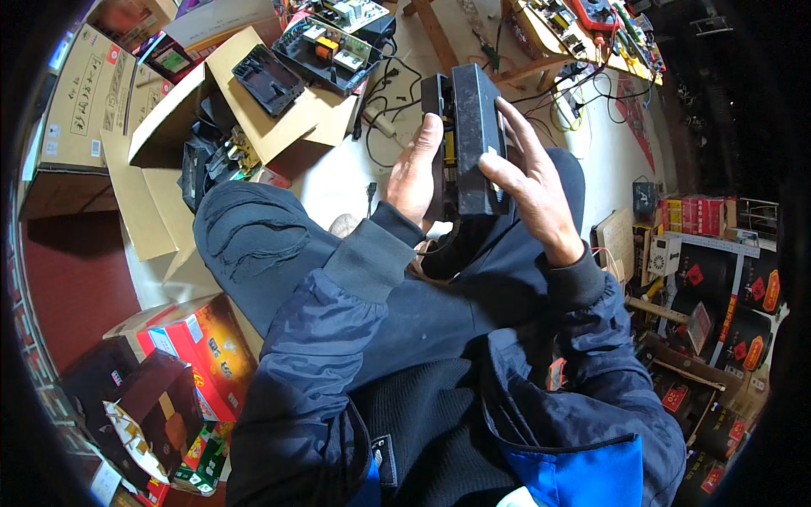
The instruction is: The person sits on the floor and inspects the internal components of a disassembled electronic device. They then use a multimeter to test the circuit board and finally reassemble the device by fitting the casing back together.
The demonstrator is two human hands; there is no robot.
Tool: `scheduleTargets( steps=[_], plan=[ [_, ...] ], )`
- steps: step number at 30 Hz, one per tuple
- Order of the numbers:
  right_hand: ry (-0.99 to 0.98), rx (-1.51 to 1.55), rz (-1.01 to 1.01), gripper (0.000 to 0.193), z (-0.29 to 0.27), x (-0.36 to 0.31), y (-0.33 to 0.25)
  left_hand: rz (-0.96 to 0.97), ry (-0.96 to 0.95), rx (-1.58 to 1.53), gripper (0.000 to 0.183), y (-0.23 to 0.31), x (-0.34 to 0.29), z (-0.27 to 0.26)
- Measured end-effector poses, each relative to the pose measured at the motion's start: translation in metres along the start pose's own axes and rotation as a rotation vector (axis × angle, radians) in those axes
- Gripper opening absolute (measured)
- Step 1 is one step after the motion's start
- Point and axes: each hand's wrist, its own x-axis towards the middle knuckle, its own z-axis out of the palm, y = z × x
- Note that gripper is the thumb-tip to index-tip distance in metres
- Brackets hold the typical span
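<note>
A black rectangular plastic casing [480, 139] is held upright above my crossed legs. Its two halves stand slightly apart, and yellow and metallic parts show in the gap. My left hand [414, 173] grips the left half, its thumb up along the side and its other fingers hidden behind. My right hand [534, 182] holds the right half, thumb on the near face and fingers along the far side. Beyond my left hand, an opened black casing with a circuit board [334, 55] and an empty black cover [268, 80] rest on a cardboard box's flaps.
The open cardboard box [182, 139] at the left holds black casings and circuit parts. Black cables [393, 93] lie on the floor ahead. A low wooden table [583, 51] at the far right carries boards and a red meter [596, 13]. Red cartons [207, 355] stand at the lower left.
</note>
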Motion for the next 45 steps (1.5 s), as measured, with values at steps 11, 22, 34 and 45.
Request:
scheduleTargets(
  steps=[11, 22, 34, 45],
  plan=[
    [0.060, 0.073, 0.009, 0.082, 0.006, 0.003, 0.007, 0.110, 0.225, 0.261, 0.072, -0.011, 0.005, -0.003],
    [0.059, 0.113, 0.053, 0.076, -0.004, 0.000, 0.008, 0.130, 0.173, 0.228, 0.069, -0.010, 0.008, -0.002],
    [0.059, 0.100, 0.060, 0.070, -0.008, 0.000, 0.016, 0.193, 0.181, 0.315, 0.066, -0.009, 0.008, -0.002],
    [0.053, 0.416, 0.035, 0.069, -0.009, -0.003, 0.014, 0.091, 0.240, 0.094, 0.059, -0.008, 0.011, -0.005]
  ],
)
